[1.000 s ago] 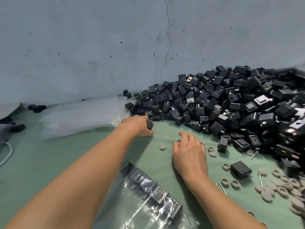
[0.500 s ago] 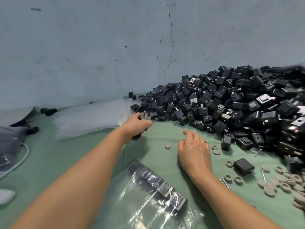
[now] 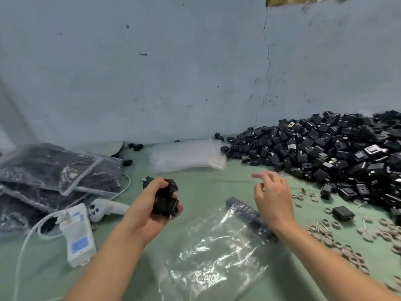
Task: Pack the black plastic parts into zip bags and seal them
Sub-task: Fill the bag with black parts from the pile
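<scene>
My left grip [image 3: 149,210] clenches a handful of black plastic parts [image 3: 166,198] at centre frame, above the green table [image 3: 206,183] and just left of the clear zip bag [image 3: 217,253] lying at lower centre, where a row of packed parts [image 3: 247,213] already sits along its far edge. My right grip [image 3: 273,198] hovers released over that edge, fingers loosely curled round nothing. The handful looks bound for the bag. To do that well I judge the right grip should pinch up one lip of the mouth, which I cannot make out from here, so the left can slide the parts in beside the row rather than drop them, leaving the zip strip flat for sealing. Half a second ago the left grip was at the foot of the heap [image 3: 325,153] at right, beside the stack of empty bags [image 3: 186,156]. It has drawn back toward me, the right has lifted off the table, and the view has swung left to take in filled bags [image 3: 54,174].
</scene>
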Tool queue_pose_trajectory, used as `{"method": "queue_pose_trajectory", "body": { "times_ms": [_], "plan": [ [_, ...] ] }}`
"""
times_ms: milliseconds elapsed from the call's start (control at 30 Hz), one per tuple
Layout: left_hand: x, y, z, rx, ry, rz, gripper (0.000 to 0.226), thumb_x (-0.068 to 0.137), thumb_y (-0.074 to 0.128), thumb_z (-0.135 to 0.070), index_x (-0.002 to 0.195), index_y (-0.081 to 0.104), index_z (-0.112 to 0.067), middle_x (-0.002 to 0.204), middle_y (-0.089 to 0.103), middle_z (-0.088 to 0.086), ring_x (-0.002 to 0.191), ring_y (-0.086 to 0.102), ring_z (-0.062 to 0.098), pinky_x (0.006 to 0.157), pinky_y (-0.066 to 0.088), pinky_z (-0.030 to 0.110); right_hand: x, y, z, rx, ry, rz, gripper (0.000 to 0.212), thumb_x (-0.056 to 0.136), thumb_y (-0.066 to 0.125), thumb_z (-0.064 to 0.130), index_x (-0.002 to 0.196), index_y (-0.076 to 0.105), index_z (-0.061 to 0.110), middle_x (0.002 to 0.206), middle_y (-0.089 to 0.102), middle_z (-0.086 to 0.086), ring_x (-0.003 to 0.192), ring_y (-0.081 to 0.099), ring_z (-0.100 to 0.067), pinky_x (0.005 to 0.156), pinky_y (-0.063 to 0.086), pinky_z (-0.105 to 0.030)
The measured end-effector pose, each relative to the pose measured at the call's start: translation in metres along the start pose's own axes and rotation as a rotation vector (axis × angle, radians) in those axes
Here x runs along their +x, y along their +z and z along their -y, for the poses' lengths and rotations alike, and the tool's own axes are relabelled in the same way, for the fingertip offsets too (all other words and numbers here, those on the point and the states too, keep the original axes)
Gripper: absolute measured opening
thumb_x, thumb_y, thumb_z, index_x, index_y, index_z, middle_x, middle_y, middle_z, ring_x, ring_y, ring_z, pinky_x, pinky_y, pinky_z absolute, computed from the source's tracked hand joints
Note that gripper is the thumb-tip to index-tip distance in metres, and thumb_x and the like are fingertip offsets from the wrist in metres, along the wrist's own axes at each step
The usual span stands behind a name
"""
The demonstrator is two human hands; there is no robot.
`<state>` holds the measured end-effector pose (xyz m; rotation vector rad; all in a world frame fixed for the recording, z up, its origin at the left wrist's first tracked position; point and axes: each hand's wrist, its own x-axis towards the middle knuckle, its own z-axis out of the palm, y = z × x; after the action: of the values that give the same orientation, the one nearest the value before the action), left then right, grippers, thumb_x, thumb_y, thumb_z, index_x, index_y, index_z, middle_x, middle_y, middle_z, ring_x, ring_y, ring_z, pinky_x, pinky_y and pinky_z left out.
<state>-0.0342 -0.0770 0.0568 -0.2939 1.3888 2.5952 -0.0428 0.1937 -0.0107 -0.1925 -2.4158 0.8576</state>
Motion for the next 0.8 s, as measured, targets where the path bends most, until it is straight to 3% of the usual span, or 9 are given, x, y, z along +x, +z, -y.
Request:
{"method": "queue_pose_trajectory", "body": {
  "times_ms": [100, 200, 333, 467, 600, 700, 800],
  "plan": [
    [-0.026, -0.038, 0.014, -0.140, 0.004, -0.063, 0.006, 0.081, 0.065, -0.010, 0.077, 0.060, -0.012, 0.074, 0.061, 0.011, 0.061, 0.056, 0.019, 0.061, 0.051, 0.036, -0.047, -0.002, 0.050, 0.106, -0.097, 0.148, 0.030, 0.098, 0.044, 0.033, 0.123, 0.060, 0.031, 0.117, 0.054, 0.013, 0.113, 0.044, -0.008, 0.104, 0.041, -0.035],
    [-0.047, -0.060, 0.031, -0.226, -0.028, -0.068, 0.019, 0.067, 0.068, -0.011, 0.083, 0.059, -0.011, 0.075, 0.060, 0.012, 0.059, 0.058, 0.018, 0.061, 0.052, 0.036, -0.090, -0.008, 0.094, 0.120, -0.254, 0.338, 0.042, 0.090, 0.039, 0.055, 0.121, 0.061, 0.037, 0.110, 0.050, 0.017, 0.110, 0.039, -0.005, 0.099, 0.040, -0.029],
    [-0.066, -0.068, 0.032, -0.284, -0.025, -0.069, 0.025, 0.067, 0.067, -0.013, 0.090, 0.057, -0.009, 0.078, 0.059, 0.012, 0.060, 0.057, 0.018, 0.064, 0.052, 0.035, -0.129, -0.014, 0.132, 0.022, -0.392, 0.481, 0.052, 0.080, 0.044, 0.073, 0.119, 0.048, 0.039, 0.108, 0.043, 0.016, 0.107, 0.039, -0.008, 0.089, 0.035, -0.027],
    [-0.082, -0.072, 0.029, -0.342, -0.027, -0.071, 0.029, 0.069, 0.068, -0.012, 0.095, 0.057, -0.010, 0.087, 0.059, 0.013, 0.064, 0.055, 0.020, 0.071, 0.051, 0.037, -0.154, -0.009, 0.135, -0.176, -0.511, 0.613, 0.054, 0.086, 0.058, 0.057, 0.129, 0.039, 0.030, 0.117, 0.037, 0.005, 0.111, 0.035, -0.018, 0.093, 0.029, -0.030],
    [-0.094, -0.074, 0.027, -0.373, -0.051, -0.037, 0.028, 0.068, 0.071, -0.013, 0.094, 0.059, -0.009, 0.095, 0.062, 0.015, 0.066, 0.057, 0.023, 0.074, 0.052, 0.040, -0.160, -0.002, 0.133, -0.243, -0.538, 0.548, 0.038, 0.097, 0.042, 0.021, 0.135, 0.038, 0.021, 0.121, 0.042, -0.003, 0.107, 0.046, -0.026, 0.083, 0.033, -0.031],
    [-0.098, -0.069, 0.034, -0.332, -0.115, 0.001, 0.034, 0.068, 0.071, -0.015, 0.100, 0.060, -0.012, 0.098, 0.062, 0.017, 0.068, 0.059, 0.023, 0.072, 0.054, 0.041, -0.155, -0.005, 0.130, -0.062, -0.411, 0.496, 0.033, 0.099, 0.041, 0.022, 0.131, 0.039, 0.029, 0.116, 0.045, 0.007, 0.093, 0.049, -0.015, 0.073, 0.033, -0.029],
    [-0.101, -0.060, 0.048, -0.290, -0.209, -0.006, 0.032, 0.060, 0.075, -0.016, 0.090, 0.065, -0.011, 0.095, 0.066, 0.017, 0.072, 0.061, 0.025, 0.071, 0.056, 0.043, -0.149, -0.012, 0.129, 0.150, -0.276, 0.458, 0.022, 0.096, 0.046, 0.033, 0.117, 0.044, 0.037, 0.095, 0.046, 0.019, 0.078, 0.049, 0.001, 0.071, 0.036, -0.023]
  ]
}}
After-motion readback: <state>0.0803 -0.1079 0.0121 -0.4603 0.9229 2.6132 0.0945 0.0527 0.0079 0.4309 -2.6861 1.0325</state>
